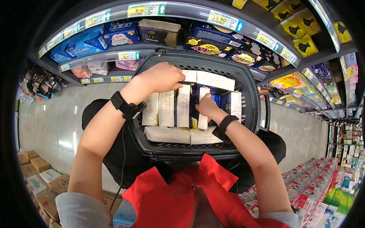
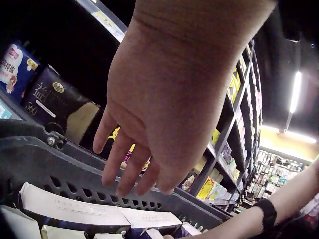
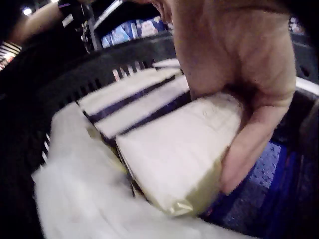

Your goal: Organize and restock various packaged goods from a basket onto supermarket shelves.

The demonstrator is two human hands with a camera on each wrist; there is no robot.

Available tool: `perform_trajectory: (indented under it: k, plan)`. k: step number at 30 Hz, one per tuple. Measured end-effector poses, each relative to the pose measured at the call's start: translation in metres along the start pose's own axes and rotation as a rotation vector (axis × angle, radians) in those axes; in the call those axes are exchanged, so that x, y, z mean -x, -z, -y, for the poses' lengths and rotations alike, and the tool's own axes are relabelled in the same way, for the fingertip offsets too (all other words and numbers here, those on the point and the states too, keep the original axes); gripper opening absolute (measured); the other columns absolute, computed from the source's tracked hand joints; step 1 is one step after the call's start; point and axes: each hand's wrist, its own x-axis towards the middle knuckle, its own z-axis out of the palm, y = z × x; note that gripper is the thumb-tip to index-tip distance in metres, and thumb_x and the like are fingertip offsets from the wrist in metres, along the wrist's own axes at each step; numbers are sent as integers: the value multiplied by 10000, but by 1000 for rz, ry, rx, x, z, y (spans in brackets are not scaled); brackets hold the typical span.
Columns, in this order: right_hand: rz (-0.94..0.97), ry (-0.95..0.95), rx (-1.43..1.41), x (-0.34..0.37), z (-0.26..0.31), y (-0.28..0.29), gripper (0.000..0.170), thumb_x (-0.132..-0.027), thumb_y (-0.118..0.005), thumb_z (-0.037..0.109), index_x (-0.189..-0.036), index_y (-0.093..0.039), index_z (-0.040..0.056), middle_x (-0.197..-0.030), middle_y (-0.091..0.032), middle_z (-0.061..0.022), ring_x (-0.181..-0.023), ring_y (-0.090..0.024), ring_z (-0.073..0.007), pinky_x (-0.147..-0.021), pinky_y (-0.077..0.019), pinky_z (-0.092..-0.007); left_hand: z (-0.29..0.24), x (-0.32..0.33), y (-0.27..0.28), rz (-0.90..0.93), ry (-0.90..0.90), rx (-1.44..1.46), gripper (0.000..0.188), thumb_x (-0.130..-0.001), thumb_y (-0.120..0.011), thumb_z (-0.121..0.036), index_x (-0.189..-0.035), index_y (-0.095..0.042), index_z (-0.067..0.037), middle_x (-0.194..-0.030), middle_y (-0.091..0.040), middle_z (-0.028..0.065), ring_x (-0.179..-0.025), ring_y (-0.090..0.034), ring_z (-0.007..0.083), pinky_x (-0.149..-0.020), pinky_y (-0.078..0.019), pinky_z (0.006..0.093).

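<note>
A dark grey shopping basket (image 1: 249, 87) holds several packs with white edges and dark blue faces, most of them standing in a row. Inside it, my right hand (image 1: 210, 106) grips one white-edged pack (image 3: 174, 149) between thumb and fingers; that pack stands at the right of the row. Over the far left part of the basket hovers my left hand (image 2: 159, 114), its fingers loosely extended and nothing in them. Two packs lie along the near side, one of them a long white pack (image 1: 167, 135). Another white pack (image 1: 215, 80) lies along the far side.
Shelves with price labels (image 1: 224, 21) rise behind the basket, carrying blue packs (image 1: 87, 41) and a black pack (image 1: 159, 32). Yellow packs (image 1: 306, 45) fill the right shelves. Cardboard boxes (image 1: 40, 163) stand at the lower left. Red-and-white stacked goods (image 1: 304, 182) sit at the lower right.
</note>
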Motion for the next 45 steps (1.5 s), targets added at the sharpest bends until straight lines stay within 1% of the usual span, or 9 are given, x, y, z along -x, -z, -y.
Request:
perform_trajectory:
  k: [3,5,13,16,23,28,31,36,45]
  plan:
    - [-14,-9,-91,3,2,10,707,-880,-549,351,-1129,-251,-239,-812,-617,-298,-537,-643,-352,-456,-539,-379,1,-1,0,6,-5,-9,204,-838,-594,-240,-936,-611,-62,-893,-618,93,-903,-591,296,-807,-456,415]
    - [549,86,54,23,19,58,642,-888,-551,377,-1080,-413,-220,-778,-632,-267,-572,-658,-332,-454,-538,-362,-1,0,3,-9,-4,11,205,-835,-596,-239,-936,-611,-62,-891,-618,94,-903,-591,296,-807,-456,415]
    - [279,225,82,16,-1,29,510,-828,-659,335,-1041,-480,-93,-681,-627,-200,-507,-626,-279,-427,-477,-359,2,-3,2,-5,15,-45,207,-819,-606,-264,-908,-617,-77,-890,-626,99,-888,-597,307,-789,-467,424]
    - [248,295,555,16,16,37,485,-775,-657,426,-1039,-631,19,-1003,-663,-158,-954,-630,-320,-795,-492,-437,1,-3,2,-9,22,-33,223,-813,-612,-271,-906,-619,-69,-887,-633,97,-891,-605,308,-787,-472,428]
    - [342,415,451,16,14,59,368,-820,-625,362,-896,-638,1,-747,-659,-146,-759,-642,-340,-652,-489,-447,6,-4,-6,21,39,-42,259,-816,-605,-288,-956,-632,-73,-921,-640,96,-915,-603,295,-806,-461,420]
    - [-897,1064,15,66,69,149,85,-785,-602,175,-799,-587,92,-761,-615,-116,-719,-623,-305,-607,-502,-402,7,-1,-3,-32,38,-4,270,-824,-597,-297,-969,-630,-71,-923,-641,97,-929,-601,292,-819,-459,422]
    - [-1339,1160,141,85,101,242,255,-719,-681,88,-959,-597,85,-1046,-602,-103,-1015,-548,-312,-867,-443,-402,8,-2,-7,0,40,-20,273,-831,-591,-302,-970,-628,-70,-922,-641,102,-924,-603,300,-816,-461,429]
    - [-1370,789,391,34,117,321,816,-652,-776,321,-1328,-392,72,-1324,-442,-148,-1255,-373,-341,-1067,-286,-461,9,-1,-8,9,42,-20,266,-843,-581,-311,-956,-629,-74,-916,-642,113,-909,-606,316,-803,-468,435]
    - [-1354,693,496,65,93,292,524,-577,-798,260,-1050,-634,105,-1087,-552,-84,-1053,-492,-280,-868,-416,-403,12,4,-11,36,73,-36,267,-840,-573,-309,-979,-634,-90,-931,-646,108,-899,-610,319,-785,-473,435]
